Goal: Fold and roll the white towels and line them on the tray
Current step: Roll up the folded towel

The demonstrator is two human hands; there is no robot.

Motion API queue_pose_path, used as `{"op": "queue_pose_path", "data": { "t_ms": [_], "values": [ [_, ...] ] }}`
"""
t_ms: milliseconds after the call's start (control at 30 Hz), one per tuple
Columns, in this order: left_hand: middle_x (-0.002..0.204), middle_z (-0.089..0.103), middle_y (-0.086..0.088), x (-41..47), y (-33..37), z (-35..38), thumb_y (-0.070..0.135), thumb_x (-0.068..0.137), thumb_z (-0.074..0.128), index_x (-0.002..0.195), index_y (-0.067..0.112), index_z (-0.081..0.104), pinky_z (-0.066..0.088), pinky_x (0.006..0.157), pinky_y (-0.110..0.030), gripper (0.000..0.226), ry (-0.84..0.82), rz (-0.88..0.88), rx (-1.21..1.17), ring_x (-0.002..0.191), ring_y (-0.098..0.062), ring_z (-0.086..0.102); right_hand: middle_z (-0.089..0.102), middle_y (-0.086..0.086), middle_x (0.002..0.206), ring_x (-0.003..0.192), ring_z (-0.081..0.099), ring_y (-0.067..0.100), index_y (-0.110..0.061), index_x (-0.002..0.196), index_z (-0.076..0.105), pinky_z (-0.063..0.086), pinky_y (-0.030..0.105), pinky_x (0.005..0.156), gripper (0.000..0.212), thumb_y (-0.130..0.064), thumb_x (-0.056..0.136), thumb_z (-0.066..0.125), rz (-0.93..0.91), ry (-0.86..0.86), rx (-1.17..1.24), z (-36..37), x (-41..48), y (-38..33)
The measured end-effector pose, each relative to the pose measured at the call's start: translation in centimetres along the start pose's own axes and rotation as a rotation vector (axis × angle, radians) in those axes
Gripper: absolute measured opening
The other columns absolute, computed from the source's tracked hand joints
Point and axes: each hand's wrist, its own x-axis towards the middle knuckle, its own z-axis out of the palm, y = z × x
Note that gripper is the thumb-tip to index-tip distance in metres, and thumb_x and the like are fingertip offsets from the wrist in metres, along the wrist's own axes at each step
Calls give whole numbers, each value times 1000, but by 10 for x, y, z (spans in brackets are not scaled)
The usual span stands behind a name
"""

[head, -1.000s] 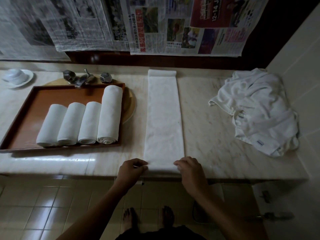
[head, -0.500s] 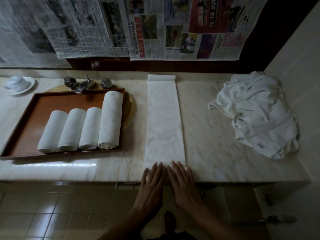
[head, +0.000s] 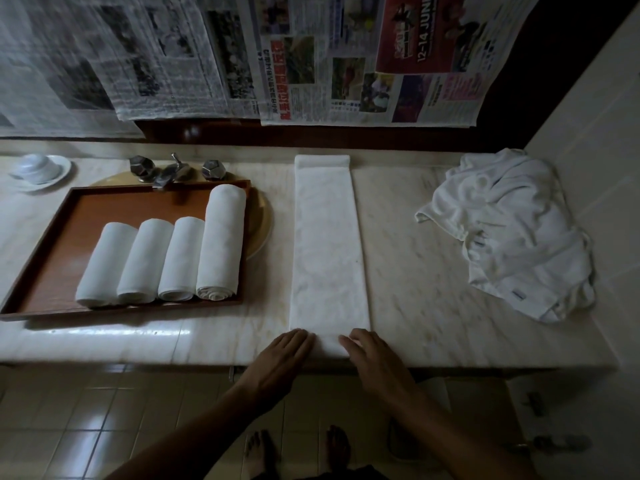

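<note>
Folded towel strip (head: pixel 329 254) on bench (head: pixel 433 289), right of tray (head: pixel 52 244), long axis near-to-far, stretching away from both hands. Left hand (head: pixel 284 355), right hand (head: pixel 370 355) flat on its near end, grip open, holding nothing. Both equally near; roll likely goes toward far end.

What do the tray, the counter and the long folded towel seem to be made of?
Tray: probably wood or wood-look laminate, reddish brown, smooth with a soft sheen.
Counter: polished marble or similar stone, pale with veins and bright reflections.
Long folded towel: likely white terry cloth, matte, slightly fuzzy.
</note>
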Motion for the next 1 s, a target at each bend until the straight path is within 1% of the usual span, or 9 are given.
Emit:
{"op": "queue_pose_path", "data": {
  "t_ms": [67,200,300,400,567,700,800,900,1000],
  "values": [
    [143,48,-2,-7,-2,-2,10,83,71,145,17,42,47,104,-29,69,-20,19,-56,126,-17,52,62,6,126,108,64,24,-13,136,61,61,35,80,61,4,78,72,-4,-48,66,-2,-6,5],
    [127,50,3,-15,2,-5,5,87,56,136,19,53,48,84,-28,51,63,-21,-169,104,-13,51,62,-3,121,106,59,18,-22,132,61,54,35,85,36,-16,97,62,44,-84,197,-22,-8,2],
    [117,46,13,-16,1,-3,1,91,56,135,23,58,48,80,-26,48,106,-96,-277,98,-6,48,58,-8,119,105,54,14,-33,126,59,48,34,92,26,-33,100,59,211,-130,302,-33,-7,0],
    [112,50,17,-11,3,-10,11,97,61,125,26,67,48,83,-21,32,127,-242,-443,98,-2,52,59,-13,114,102,54,7,-36,117,62,50,34,92,18,-35,100,58,263,-172,393,-33,-2,3],
    [100,70,12,-4,10,-28,5,97,66,105,12,64,51,59,-17,11,156,-541,-836,78,-3,67,58,-15,110,102,52,0,-29,111,67,49,30,92,14,-28,102,56,272,-116,459,-30,3,5],
    [99,75,2,-2,6,-31,15,95,70,96,15,70,52,58,-18,1,164,-642,-949,82,-14,71,59,-14,112,105,51,8,-30,111,69,49,36,93,16,-28,98,61,307,-7,332,-21,4,-1],
    [98,72,-2,3,4,-32,19,94,71,95,19,74,52,58,-18,3,173,-709,-969,88,-19,70,62,-6,121,111,55,17,-26,120,69,51,38,94,31,-14,92,65,250,146,164,-15,-2,-20],
    [99,73,2,8,2,-30,19,96,69,96,19,76,50,59,-17,7,151,-755,-956,90,-17,69,66,4,127,117,60,26,-19,125,70,45,48,103,41,-12,91,49,96,246,24,-2,-15,-44],
    [98,72,6,13,6,-30,19,97,67,98,17,76,49,61,-15,9,142,-762,-909,89,-10,67,65,10,135,124,62,33,-16,133,67,32,55,107,53,-13,87,40,70,198,-69,10,-28,-51]
  ]
}}
